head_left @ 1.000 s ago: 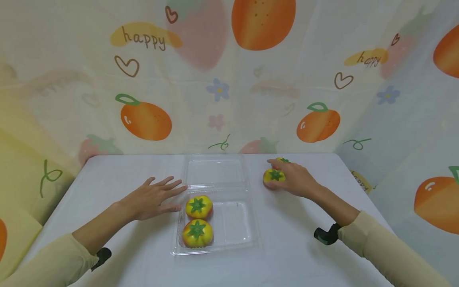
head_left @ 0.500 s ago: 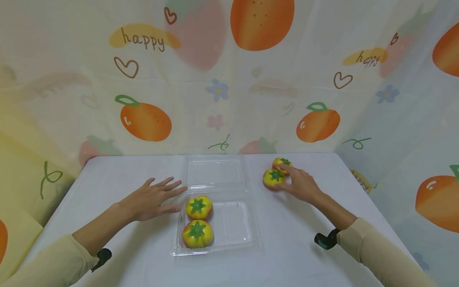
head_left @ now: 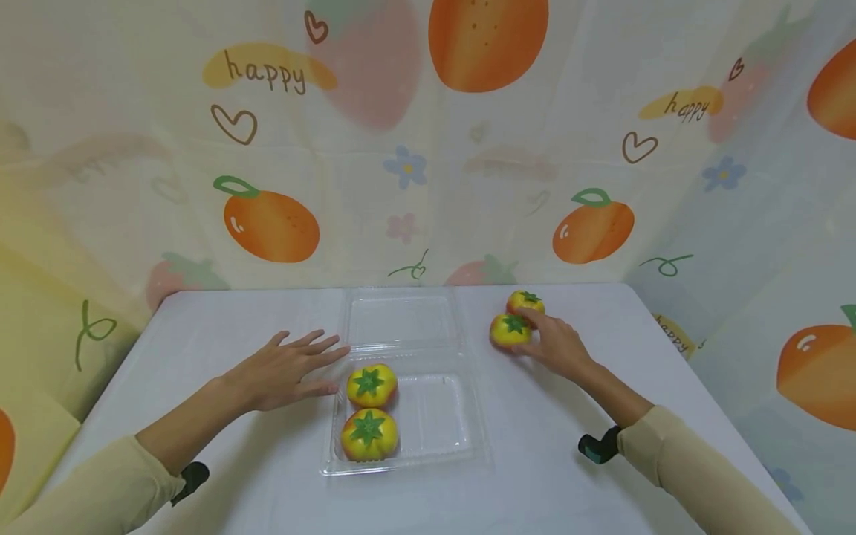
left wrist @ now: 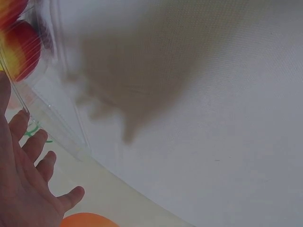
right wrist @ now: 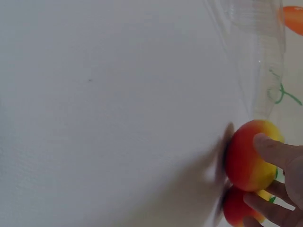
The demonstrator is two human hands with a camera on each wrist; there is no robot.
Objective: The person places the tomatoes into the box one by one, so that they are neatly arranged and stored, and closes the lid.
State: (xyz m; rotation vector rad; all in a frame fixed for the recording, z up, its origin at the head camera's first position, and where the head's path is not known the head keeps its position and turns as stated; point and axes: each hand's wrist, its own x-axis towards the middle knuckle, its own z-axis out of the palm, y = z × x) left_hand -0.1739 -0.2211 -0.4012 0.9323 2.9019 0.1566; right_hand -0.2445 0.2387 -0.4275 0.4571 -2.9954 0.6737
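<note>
In the head view my right hand (head_left: 558,345) is at the nearer of two yellow-and-red toy persimmons (head_left: 510,333) on the table's right side. Its thumb lies on one side of this fruit and its fingers curl round the other, as the right wrist view shows. Right behind stands the second persimmon (head_left: 524,301). My left hand (head_left: 284,371) has its fingers spread beside a clear plastic clamshell box (head_left: 441,461), fingertips at the left rim. Two more persimmons, one farther (head_left: 371,385) and one nearer (head_left: 370,435), fill the box's left half, green leaves up.
The box's lid (head_left: 401,321) lies folded back, flat on the white tablecloth (head_left: 555,475). A fruit-printed curtain (head_left: 414,193) rises along the table's back edge and sides.
My right hand has drawn back a little off the fruits' tops and now holds the nearer persimmon from its right side. The left hand and the box stay put.
</note>
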